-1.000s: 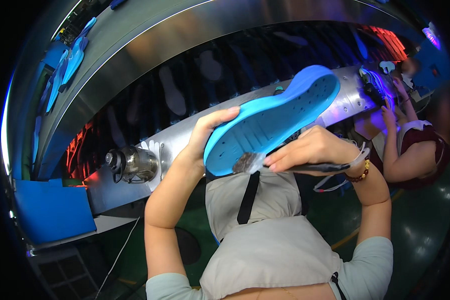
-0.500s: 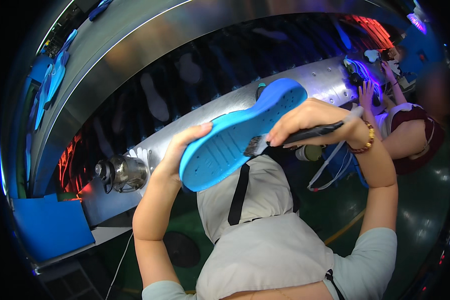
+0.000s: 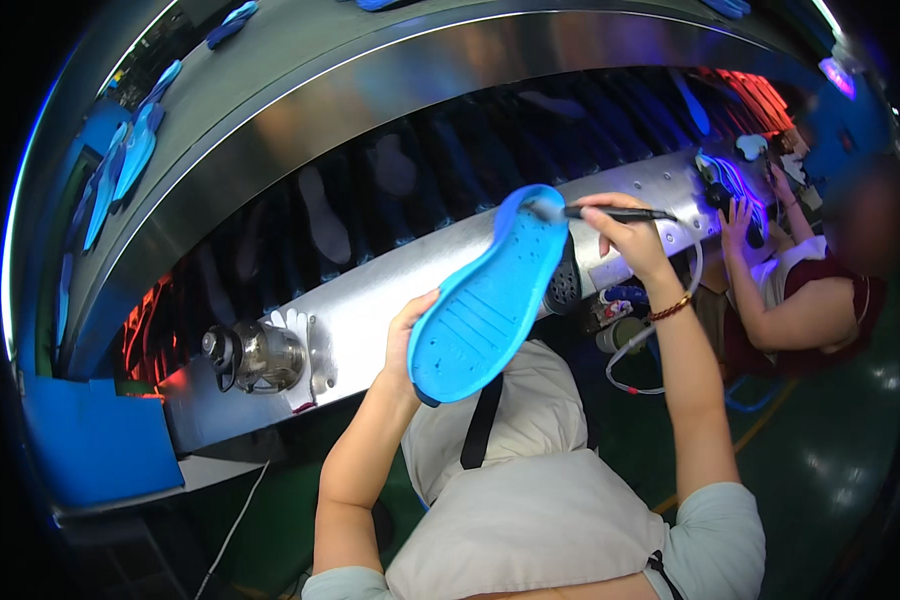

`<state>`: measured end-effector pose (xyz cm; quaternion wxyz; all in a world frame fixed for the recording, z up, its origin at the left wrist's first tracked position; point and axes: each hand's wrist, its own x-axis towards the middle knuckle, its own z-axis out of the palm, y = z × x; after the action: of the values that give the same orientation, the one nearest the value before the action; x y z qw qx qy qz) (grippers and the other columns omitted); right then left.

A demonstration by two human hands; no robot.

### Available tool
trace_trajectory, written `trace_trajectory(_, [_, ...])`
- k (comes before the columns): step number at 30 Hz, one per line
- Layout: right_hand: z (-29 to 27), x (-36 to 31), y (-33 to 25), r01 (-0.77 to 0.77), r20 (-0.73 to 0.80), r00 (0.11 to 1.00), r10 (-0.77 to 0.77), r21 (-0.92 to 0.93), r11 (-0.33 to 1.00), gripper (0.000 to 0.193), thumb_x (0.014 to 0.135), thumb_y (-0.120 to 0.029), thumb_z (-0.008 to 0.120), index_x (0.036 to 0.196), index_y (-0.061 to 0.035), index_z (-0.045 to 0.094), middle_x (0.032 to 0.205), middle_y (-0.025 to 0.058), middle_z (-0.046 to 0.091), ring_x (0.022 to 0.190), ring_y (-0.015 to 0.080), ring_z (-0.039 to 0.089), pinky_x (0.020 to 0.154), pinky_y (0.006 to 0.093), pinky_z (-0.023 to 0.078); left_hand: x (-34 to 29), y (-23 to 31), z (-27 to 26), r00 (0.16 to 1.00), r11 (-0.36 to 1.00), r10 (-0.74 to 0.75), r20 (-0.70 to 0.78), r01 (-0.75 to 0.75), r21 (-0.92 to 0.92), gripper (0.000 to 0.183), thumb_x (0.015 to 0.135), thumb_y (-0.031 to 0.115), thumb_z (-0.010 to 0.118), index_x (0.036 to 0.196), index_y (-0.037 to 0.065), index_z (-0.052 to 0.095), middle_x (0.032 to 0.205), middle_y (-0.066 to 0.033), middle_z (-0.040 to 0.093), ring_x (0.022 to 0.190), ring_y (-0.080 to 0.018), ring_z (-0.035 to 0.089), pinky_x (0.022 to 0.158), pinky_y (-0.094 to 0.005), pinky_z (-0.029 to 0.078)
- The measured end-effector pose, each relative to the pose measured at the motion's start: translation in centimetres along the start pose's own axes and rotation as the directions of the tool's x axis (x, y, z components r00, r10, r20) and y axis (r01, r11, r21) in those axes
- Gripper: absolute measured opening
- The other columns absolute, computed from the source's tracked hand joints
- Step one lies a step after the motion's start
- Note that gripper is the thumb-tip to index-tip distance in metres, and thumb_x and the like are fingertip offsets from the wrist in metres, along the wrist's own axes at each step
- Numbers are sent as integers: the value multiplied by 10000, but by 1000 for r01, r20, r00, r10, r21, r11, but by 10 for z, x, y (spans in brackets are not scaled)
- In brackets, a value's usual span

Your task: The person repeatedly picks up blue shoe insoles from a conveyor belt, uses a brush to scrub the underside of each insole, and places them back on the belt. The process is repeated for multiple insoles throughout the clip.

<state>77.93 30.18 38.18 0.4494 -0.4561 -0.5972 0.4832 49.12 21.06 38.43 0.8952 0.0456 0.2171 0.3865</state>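
A bright blue shoe sole [image 3: 480,310] is tilted in front of me, its grooved, hole-dotted face toward me. My left hand [image 3: 407,335] grips its left edge near the lower end. Between the fingers of my right hand [image 3: 620,235] is a black-handled brush [image 3: 650,214], whose bristles are on the far end of the sole and look blurred. A pale tube [image 3: 698,262] runs from the back of the brush and loops down. Partly hidden behind the sole's right edge is a dark piece with holes [image 3: 566,285].
A metal pot [image 3: 260,357] and a white glove [image 3: 298,335] are on the steel ledge [image 3: 360,315] at left. Beyond it, a dark conveyor [image 3: 440,165] carries soles. More blue soles [image 3: 140,150] lie on the upper belt. A co-worker [image 3: 810,290] works at right.
The sole has turned to stand more upright and moved slightly right. The brush has gone from the sole's middle to its far end, and my right hand has shifted with it.
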Motion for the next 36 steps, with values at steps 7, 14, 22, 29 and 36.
trace_trajectory(7, [37,-81,-9,-42,165,983,-84,641,766,192,848,-44,573,1007,56,611,913,210,663,403,86,469,377,185,358,-26,21,-16,919,896,391,-45,-369,246,637,856,408,493,1300,-44,430,1248,-274,507,1049,-443,565,816,-612,486])
trace_trajectory(14, [27,-87,21,-175,-136,917,376,709,683,180,917,-130,552,1027,3,605,878,86,641,474,80,449,454,216,366,-25,179,62,516,694,651,557,-702,-160,639,952,398,369,1398,-45,250,1417,-218,344,1257,-421,382,1042,-562,329])
trace_trajectory(22, [33,-89,47,-230,-137,851,507,771,594,237,905,-115,573,1090,32,596,829,46,627,538,78,518,485,204,411,24,68,167,623,730,342,703,-648,219,210,874,139,453,1007,4,546,940,-150,561,860,-255,562,774,-356,469])
trace_trajectory(29, [40,-90,42,-235,-146,822,551,794,561,180,894,-121,593,1036,-13,619,772,7,606,531,69,516,483,194,418,2,-45,227,165,957,-45,985,-274,89,306,893,75,365,873,-2,661,1017,-213,579,824,-280,581,848,-379,432])
trace_trajectory(36, [35,-96,44,-242,-150,812,564,793,559,178,877,-133,617,1013,-18,632,699,-3,574,523,72,511,488,186,410,-2,-89,228,169,999,21,985,45,-29,291,874,58,378,926,-19,654,1041,-207,577,894,-284,579,870,-345,421])
